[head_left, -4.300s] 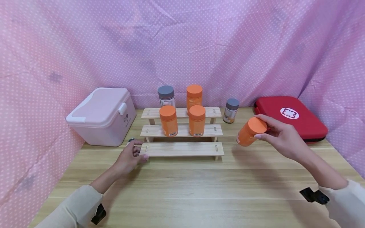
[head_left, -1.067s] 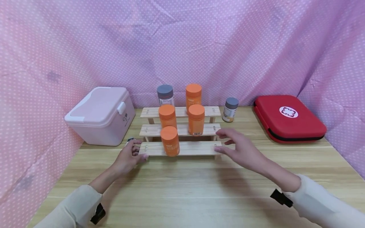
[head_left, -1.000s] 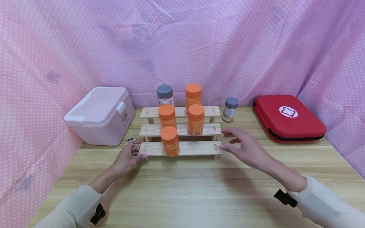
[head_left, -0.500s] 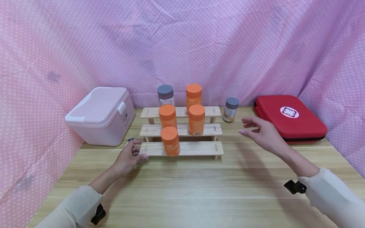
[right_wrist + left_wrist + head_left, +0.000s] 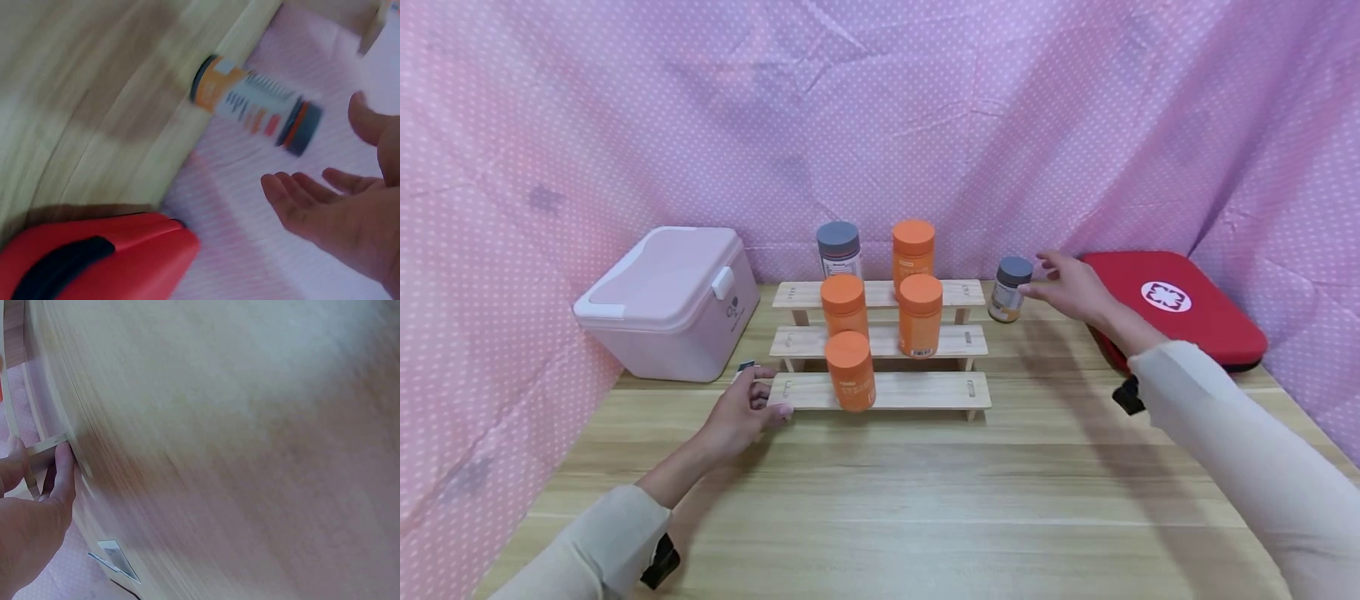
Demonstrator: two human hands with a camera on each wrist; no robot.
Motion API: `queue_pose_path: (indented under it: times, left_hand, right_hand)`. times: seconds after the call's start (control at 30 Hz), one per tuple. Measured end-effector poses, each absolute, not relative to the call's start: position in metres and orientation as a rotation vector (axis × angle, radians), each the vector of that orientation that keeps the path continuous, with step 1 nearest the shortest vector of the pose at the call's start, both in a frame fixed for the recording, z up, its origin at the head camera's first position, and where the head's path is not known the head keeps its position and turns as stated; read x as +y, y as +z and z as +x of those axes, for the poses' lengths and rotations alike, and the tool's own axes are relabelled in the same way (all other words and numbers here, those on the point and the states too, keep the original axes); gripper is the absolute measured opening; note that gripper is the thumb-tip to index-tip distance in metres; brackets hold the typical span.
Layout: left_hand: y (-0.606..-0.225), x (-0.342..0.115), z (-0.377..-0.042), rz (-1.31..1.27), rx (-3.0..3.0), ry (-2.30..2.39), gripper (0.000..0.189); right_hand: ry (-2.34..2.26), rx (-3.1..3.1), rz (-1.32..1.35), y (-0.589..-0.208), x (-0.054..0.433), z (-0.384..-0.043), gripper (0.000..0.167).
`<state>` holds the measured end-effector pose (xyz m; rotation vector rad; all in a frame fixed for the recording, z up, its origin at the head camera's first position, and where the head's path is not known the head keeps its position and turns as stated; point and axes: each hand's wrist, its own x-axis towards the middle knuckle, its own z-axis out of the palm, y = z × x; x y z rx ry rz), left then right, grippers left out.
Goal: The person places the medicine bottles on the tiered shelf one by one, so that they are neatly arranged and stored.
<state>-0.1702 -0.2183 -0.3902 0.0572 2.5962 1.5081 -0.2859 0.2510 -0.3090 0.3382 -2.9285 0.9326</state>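
Note:
My left hand grips the left end of the lowest step of a three-tier wooden rack; in the left wrist view, its thumb and fingers pinch the board's end. An orange bottle stands on that lowest step. Two more orange bottles are on the middle step, and the top one bears another orange bottle and a grey-capped bottle. Beside the rack, a smaller grey-capped bottle stands on the table. My right hand is close to its cap, thumb and fingers spread, with a gap between hand and bottle.
A red zip case with a white emblem lies on the right, below my right forearm. On the left stands a pale pink lidded box. A pink dotted curtain closes off the back of the wooden table.
The orange bottle once in my right hand now stands on the lowest step. My right hand let it go, drew back right, then moved forward to the small grey-capped bottle. My left hand stayed put.

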Motion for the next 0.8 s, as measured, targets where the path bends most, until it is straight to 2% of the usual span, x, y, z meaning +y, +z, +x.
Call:
queue_pose_path:
  times: [0.3,0.4,0.63,0.8]
  left_hand:
    - [-0.39,-0.219,-0.171,0.065,2.611,1.496,0.059]
    - [-0.389,-0.218,-0.171,0.071,2.613,1.496,0.059]
    - [-0.388,-0.218,-0.171,0.064,2.633,1.471,0.058]
    - [-0.389,-0.218,-0.171,0.06,2.628,1.471,0.058]
  right_hand:
    - [1.176,-2.984,0.295,-0.332,0.25,-0.324,0.083]
    - [1.144,-2.975,0.303,-0.333,0.248,-0.326,0.077]
    - [1.158,-2.933,0.283,-0.339,0.246,-0.33,0.052]
    - [1.234,-2.905,0.253,-0.344,0.244,-0.331,0.046]
